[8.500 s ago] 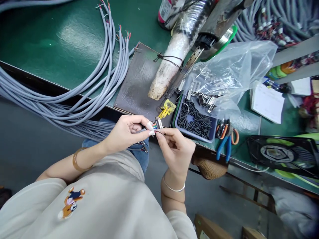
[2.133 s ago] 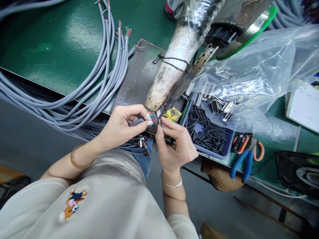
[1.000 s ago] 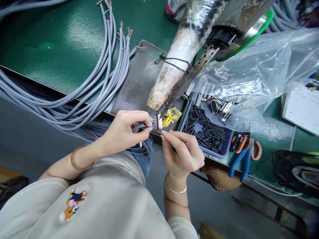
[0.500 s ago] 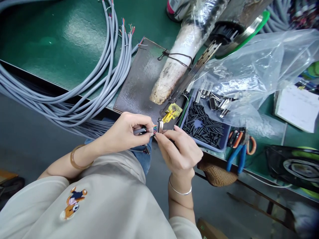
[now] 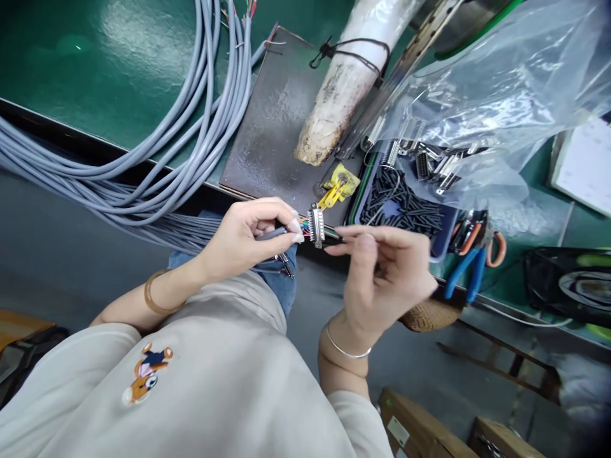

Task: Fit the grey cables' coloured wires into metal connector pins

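Note:
My left hand is closed in a pinch round the end of a grey cable. Thin coloured wires fan out from the cable to a metal multi-pin connector just beyond my fingertips. To the right of the connector is my right hand, slightly blurred, its fingers bent and apart with nothing visible between them. Near those fingertips, something thin and dark lies against the edge of the bench. Behind the connector a yellow clip stands on the dark plate.
Short black tubes fill a blue tray, with loose connectors and a plastic bag above. Pliers lie at the tray's right. A wrapped white cylinder hangs over the dark plate. Grey cables drape across the left.
My right hand has moved off the connector to the right and its fingers have parted. The connector now shows fully beside my left hand. The camera view has shifted a little.

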`<state>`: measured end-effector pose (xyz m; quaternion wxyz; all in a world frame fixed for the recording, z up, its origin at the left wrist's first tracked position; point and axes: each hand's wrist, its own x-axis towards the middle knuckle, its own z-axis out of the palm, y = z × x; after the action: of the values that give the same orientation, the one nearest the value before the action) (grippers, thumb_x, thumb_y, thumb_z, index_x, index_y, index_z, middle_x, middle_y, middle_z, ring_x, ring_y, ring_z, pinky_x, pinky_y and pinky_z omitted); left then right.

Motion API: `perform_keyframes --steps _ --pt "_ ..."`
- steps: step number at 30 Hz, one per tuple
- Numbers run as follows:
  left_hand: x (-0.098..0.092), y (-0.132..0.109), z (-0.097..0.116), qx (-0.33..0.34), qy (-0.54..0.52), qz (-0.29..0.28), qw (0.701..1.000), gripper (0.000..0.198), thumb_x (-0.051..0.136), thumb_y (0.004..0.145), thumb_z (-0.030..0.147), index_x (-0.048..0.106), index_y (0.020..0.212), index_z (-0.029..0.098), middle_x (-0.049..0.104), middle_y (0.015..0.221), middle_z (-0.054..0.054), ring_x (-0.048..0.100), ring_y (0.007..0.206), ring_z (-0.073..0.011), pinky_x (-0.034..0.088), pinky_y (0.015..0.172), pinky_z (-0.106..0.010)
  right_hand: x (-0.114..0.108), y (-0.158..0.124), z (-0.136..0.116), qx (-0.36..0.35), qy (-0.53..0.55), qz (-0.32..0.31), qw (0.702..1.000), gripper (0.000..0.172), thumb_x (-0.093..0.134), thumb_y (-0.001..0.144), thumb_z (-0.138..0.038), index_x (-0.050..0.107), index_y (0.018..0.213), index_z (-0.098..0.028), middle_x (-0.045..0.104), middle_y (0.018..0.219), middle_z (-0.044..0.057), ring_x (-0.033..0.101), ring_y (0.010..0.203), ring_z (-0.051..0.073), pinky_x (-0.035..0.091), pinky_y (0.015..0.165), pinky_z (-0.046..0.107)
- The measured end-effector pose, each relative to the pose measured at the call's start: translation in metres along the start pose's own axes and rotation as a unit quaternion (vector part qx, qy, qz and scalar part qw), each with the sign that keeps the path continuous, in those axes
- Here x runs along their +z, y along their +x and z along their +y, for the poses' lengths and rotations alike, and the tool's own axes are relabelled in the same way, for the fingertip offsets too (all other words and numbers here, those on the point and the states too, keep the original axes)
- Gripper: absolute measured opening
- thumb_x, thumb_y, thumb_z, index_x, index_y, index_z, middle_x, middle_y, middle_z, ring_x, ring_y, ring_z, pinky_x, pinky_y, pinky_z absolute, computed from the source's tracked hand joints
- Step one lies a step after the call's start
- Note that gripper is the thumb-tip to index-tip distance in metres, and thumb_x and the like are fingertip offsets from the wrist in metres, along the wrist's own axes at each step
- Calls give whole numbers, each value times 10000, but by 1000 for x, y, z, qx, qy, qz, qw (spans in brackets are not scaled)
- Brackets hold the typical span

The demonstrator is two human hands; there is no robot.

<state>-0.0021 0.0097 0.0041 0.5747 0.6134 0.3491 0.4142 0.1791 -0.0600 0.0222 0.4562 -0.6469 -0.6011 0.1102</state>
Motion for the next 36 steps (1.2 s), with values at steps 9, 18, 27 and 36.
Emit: perform_keyframes --steps 9,18,27,36 --pt "7 -13 3 27 19 31 999 273 795 803 233 724 1056 160 744 1021 -76 621 668 -81 504 579 -188 13 -1 7 -98 -18 -17 995 103 589 968 -191 614 1019 -277 669 864 -39 641 624 94 531 550 247" --pt "-8 -8 9 -242 -226 -160 930 335 774 837 437 660 841 122 702 645 -23 468 355 -29 328 338 -145 24 -5 20 -133 48 91 986 106 593 969 -211 621 1054 -269 672 792 -35 678 617 116 519 535 261" --pt "3 -11 5 -182 -157 -45 970 353 828 779 412 658 883 121 664 651 5 489 403 -31 404 365 -138 -1 -6 -10 -63 -79 -147 984 133 710 909 -344 706 881 -214 382 500 -111 361 432 37 306 499 216" --pt "12 -19 6 -21 -27 -29 999 189 695 912 312 695 936 125 737 781 -49 649 625 -96 497 565 -189 -15 -2 -2 -90 -78 18 993 149 650 933 -275 732 816 -233 626 602 -48 506 470 78 369 490 236"
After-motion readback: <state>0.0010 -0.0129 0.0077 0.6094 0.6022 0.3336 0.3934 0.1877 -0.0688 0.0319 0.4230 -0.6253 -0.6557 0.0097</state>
